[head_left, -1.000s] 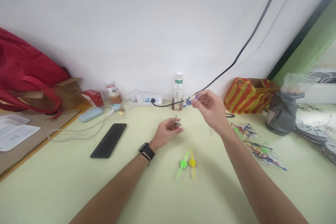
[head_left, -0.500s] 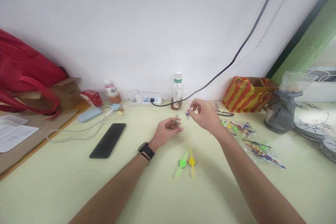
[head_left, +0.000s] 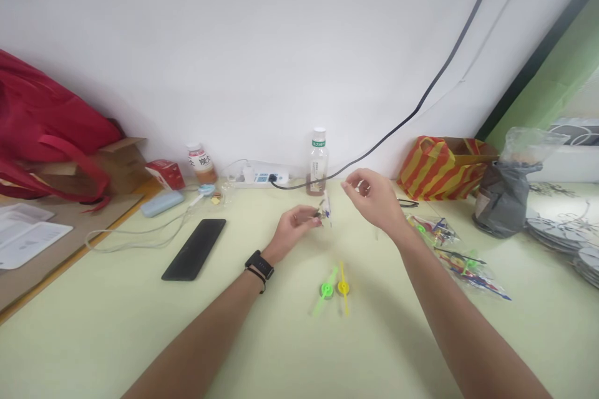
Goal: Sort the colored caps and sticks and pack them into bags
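My left hand, with a dark watch on its wrist, pinches a small blue-and-white piece at its fingertips. Blur hides the exact shape of that piece. To its right, my right hand is raised with thumb and fingertips pressed together. Whatever those fingers hold, if anything, is too small to make out. Below the hands, a green arrow spinner and a yellow arrow spinner lie side by side on the table.
Clear bags of coloured arrows lie on the right, near a striped bag and a grey bag. A black phone is on the left. A bottle and power strip stand by the wall.
The small blue piece that was at my right fingertips is now at my left fingertips. My right hand has moved slightly right, away from the left.
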Tool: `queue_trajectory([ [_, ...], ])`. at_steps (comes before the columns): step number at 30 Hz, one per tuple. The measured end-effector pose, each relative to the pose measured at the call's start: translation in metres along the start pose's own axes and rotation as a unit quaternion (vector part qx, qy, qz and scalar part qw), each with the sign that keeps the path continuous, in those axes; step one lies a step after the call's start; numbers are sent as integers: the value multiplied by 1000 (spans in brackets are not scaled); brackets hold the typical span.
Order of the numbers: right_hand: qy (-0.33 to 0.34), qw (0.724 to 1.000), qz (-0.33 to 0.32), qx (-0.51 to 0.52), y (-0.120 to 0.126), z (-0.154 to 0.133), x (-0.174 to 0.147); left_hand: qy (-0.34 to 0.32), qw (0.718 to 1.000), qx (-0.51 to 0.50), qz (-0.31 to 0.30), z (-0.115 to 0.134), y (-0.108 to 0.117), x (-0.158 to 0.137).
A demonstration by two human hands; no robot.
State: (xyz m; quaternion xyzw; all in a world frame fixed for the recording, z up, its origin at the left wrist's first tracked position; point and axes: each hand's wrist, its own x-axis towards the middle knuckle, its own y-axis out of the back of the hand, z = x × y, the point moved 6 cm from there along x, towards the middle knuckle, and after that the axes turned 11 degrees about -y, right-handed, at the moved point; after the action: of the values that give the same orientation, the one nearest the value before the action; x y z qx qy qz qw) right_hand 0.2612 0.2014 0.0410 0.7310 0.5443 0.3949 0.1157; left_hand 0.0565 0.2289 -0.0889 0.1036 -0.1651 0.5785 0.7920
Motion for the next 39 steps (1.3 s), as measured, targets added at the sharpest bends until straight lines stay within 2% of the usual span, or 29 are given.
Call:
queue_trajectory([
  [2,-22,999,-38,-2,-1,4,0,28,998,-38,45,-4,7,1],
  [4,-33,984,-174,-35,-15,9,-6,41,996,-46,58,-6,8,1],
  [5,-38,961,-269,-58,-26,12,-13,38,997,-40,54,-6,7,1],
  [6,-47,925,-368,-81,-38,16,-24,27,998,-31,52,-5,7,1],
  [8,-73,835,-534,-107,-58,24,-48,4,999,-11,50,-3,4,1],
  [9,-84,795,-591,-105,-66,26,-58,0,999,0,44,-2,3,1],
  [11,-91,744,-657,-83,-79,27,-72,6,1000,23,16,-3,-3,0],
  [13,-77,721,-687,-54,-90,26,-77,10,999,36,-12,-4,-7,-1],
  [15,-69,711,-699,-35,-96,26,-78,5,999,48,-8,-2,-7,0],
  [17,-71,716,-694,-24,-98,28,-76,4,998,65,-4,0,-4,1],
  [18,-73,722,-688,-20,-96,28,-74,10,997,71,-23,2,-4,1],
  [21,-58,751,-657,1,-85,24,-67,21,990,62,-126,6,-10,2],
  [22,-50,764,-643,15,-79,20,-64,16,988,58,-143,8,-11,2],
  [26,-30,807,-587,66,-54,3,-52,-5,991,105,-77,10,-4,4],
  [29,-39,838,-536,91,-35,-6,-43,-15,989,127,-72,9,-10,4],
  [32,-36,871,-476,118,-15,-15,-34,-7,993,88,-81,10,-18,4],
  [35,-35,908,-390,147,5,-20,-25,10,993,62,-101,11,-24,0],
  [39,-30,954,-238,183,29,-23,-13,9,995,32,-96,8,-27,-6],
])
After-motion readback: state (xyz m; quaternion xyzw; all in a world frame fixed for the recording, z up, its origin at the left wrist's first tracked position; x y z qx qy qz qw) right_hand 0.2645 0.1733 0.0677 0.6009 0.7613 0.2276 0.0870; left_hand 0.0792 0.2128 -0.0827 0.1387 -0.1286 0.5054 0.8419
